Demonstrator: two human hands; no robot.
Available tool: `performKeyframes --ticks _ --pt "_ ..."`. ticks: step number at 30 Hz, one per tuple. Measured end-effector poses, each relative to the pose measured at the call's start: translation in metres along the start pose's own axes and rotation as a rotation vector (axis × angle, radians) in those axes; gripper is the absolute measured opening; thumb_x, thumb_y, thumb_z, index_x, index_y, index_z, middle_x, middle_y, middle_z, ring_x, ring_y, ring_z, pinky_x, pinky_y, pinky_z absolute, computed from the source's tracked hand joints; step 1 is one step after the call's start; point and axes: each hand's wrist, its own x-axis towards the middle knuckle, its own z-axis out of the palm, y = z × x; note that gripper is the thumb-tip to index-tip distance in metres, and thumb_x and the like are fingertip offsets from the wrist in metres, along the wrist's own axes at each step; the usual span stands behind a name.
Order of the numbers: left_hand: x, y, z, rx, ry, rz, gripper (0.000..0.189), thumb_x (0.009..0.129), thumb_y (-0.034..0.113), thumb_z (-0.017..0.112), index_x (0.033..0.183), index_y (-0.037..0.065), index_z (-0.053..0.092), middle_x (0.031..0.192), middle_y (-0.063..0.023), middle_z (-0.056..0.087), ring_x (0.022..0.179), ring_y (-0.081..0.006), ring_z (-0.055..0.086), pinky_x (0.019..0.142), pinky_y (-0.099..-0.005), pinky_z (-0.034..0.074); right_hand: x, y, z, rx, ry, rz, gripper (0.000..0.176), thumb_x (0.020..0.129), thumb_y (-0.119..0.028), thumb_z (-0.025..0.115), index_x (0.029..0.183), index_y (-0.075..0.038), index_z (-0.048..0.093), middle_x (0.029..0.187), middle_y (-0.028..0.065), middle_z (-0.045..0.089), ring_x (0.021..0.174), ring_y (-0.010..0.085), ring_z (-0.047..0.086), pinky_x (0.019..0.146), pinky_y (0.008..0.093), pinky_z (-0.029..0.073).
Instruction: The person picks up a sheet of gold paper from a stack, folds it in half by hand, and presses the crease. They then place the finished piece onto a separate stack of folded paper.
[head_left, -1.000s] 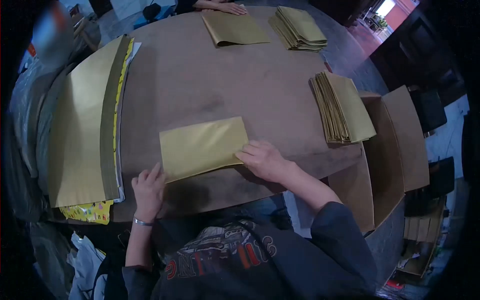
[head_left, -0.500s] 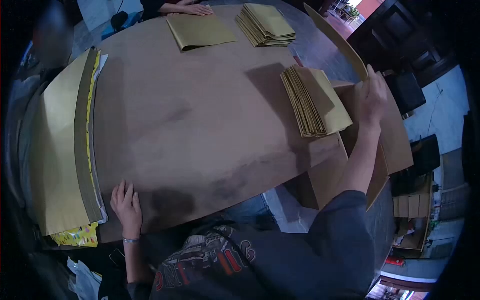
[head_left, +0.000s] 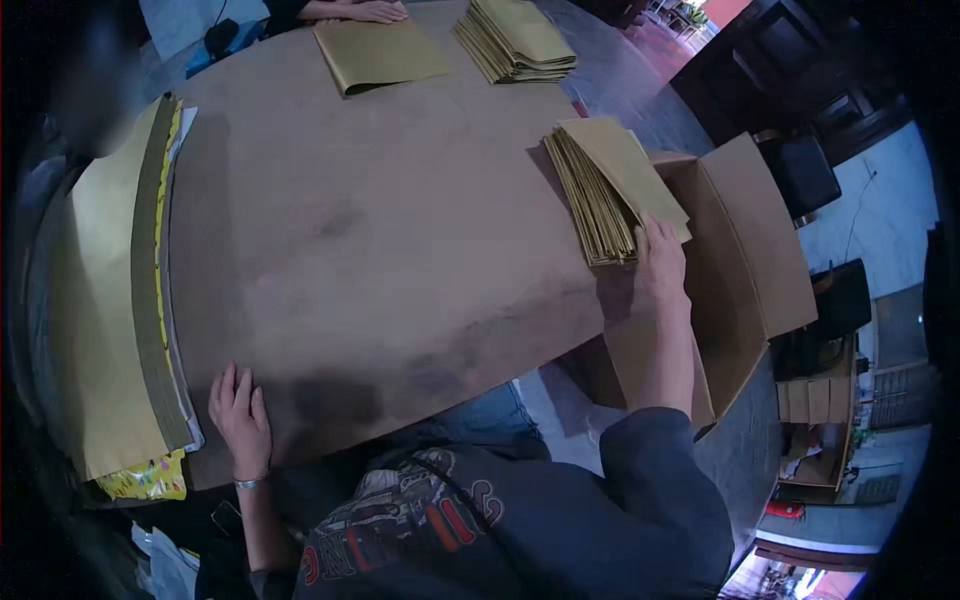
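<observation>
At the right of the head view, a stack of folded brown paper sheets (head_left: 590, 205) lies at the table's edge. My right hand (head_left: 660, 262) is at the near corner of the top folded paper sheet (head_left: 625, 165), fingers over its edge and closed on it. That sheet sits slightly askew on the pile. My left hand (head_left: 241, 420) rests flat on the brown table covering, fingers stretched out and holding nothing. Left of it lies a large stack of flat brown paper sheets (head_left: 100, 300), on yellow patterned material.
An open cardboard box (head_left: 735, 290) stands beside the table, under my right forearm. Across the table, another person's hand (head_left: 375, 12) lies by a folded sheet (head_left: 380, 55). Next to that is a second folded stack (head_left: 515, 40).
My right hand has come down and left from above the box, bringing the raised sheet onto the stack. My left hand stays on the table; the view has shifted slightly.
</observation>
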Motion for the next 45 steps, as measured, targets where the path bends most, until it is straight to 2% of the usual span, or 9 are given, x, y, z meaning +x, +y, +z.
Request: performKeyframes --ticks 7,13,18,21,30,32,35,37,45 --pt "-0.001 -0.001 -0.002 0.012 0.021 0.006 0.032 0.09 0.013 0.059 0.121 0.005 0.063 0.136 -0.0138 0.053 0.128 -0.0366 0.044 0.107 -0.0474 0.032 0.006 -0.007 -0.009 -0.201 0.06 0.014 0.018 0.093 -0.019 0.053 0.09 -0.005 0.063 0.091 0.016 0.064 0.087 0.0354 0.061 0.078 0.0452 0.05" --pt "-0.001 -0.001 0.0 0.02 0.033 0.013 0.031 0.09 0.014 0.06 0.12 0.006 0.064 0.136 -0.013 0.053 0.128 -0.0359 0.044 0.107 -0.0475 0.032 -0.002 -0.025 -0.013 -0.225 -0.133 0.013 0.024 0.094 -0.021 0.051 0.091 -0.001 0.063 0.089 0.0175 0.063 0.09 0.0353 0.06 0.081 0.0453 0.049" --pt "-0.002 -0.004 0.003 0.02 0.044 0.013 0.032 0.09 0.014 0.061 0.12 0.006 0.063 0.135 -0.0131 0.053 0.128 -0.0354 0.045 0.107 -0.0468 0.032 0.0 -0.035 -0.021 -0.199 -0.213 0.072 0.035 0.092 -0.031 0.056 0.112 -0.003 0.061 0.107 0.0194 0.062 0.105 0.0363 0.058 0.088 0.0477 0.049" --pt "-0.002 -0.001 0.0 -0.006 0.049 0.01 0.031 0.089 0.013 0.061 0.12 0.006 0.064 0.134 -0.0129 0.054 0.128 -0.0354 0.045 0.107 -0.0466 0.032 0.001 -0.026 -0.025 -0.086 -0.194 -0.094 0.054 0.092 -0.036 0.057 0.136 -0.006 0.045 0.136 0.0223 0.044 0.129 0.041 0.038 0.105 0.0502 0.034" --pt "0.001 0.004 -0.004 -0.047 0.095 -0.004 0.031 0.084 0.012 0.065 0.115 0.007 0.066 0.131 -0.014 0.056 0.124 -0.0355 0.047 0.104 -0.0472 0.035 0.106 -0.054 0.011 -0.046 -0.12 -0.224 0.048 0.09 -0.022 0.058 0.135 -0.008 0.048 0.132 0.0208 0.049 0.125 0.0407 0.042 0.103 0.0459 0.038" --pt "0.001 0.008 -0.006 -0.067 0.106 -0.035 0.031 0.082 0.013 0.066 0.113 0.007 0.067 0.128 -0.0131 0.057 0.123 -0.0351 0.048 0.103 -0.0477 0.036 0.13 -0.068 0.028 -0.262 -0.156 -0.351 0.05 0.094 -0.025 0.053 0.143 -0.021 0.042 0.142 0.0169 0.042 0.134 0.039 0.034 0.11 0.0522 0.03" --pt "0.001 0.006 -0.006 -0.047 0.142 -0.038 0.03 0.08 0.017 0.069 0.108 0.009 0.067 0.124 -0.0113 0.059 0.121 -0.0338 0.05 0.101 -0.049 0.038 0.154 -0.047 0.07 -0.383 -0.226 -0.402 0.047 0.093 -0.013 0.046 0.14 -0.018 0.047 0.151 0.0151 0.032 0.139 0.0378 0.027 0.113 0.054 0.024" --pt "0.002 0.008 -0.01 -0.068 0.127 -0.061 0.029 0.079 0.017 0.07 0.107 0.01 0.068 0.123 -0.0124 0.06 0.121 -0.0346 0.051 0.101 -0.0501 0.038 0.165 -0.069 0.059 -0.33 -0.416 -0.277 0.053 0.092 -0.006 0.043 0.145 -0.011 0.038 0.154 0.0178 0.025 0.14 0.0377 0.026 0.113 0.0514 0.026" --pt "-0.002 0.009 -0.023 -0.168 0.115 -0.021 0.029 0.081 0.02 0.069 0.108 0.009 0.067 0.121 -0.0127 0.06 0.119 -0.0336 0.052 0.101 -0.0492 0.037 0.16 -0.107 0.032 -0.345 -0.558 -0.198 0.058 0.098 -0.01 0.039 0.152 -0.011 0.019 0.154 0.0177 0.024 0.14 0.0377 0.025 0.114 0.0463 0.027"
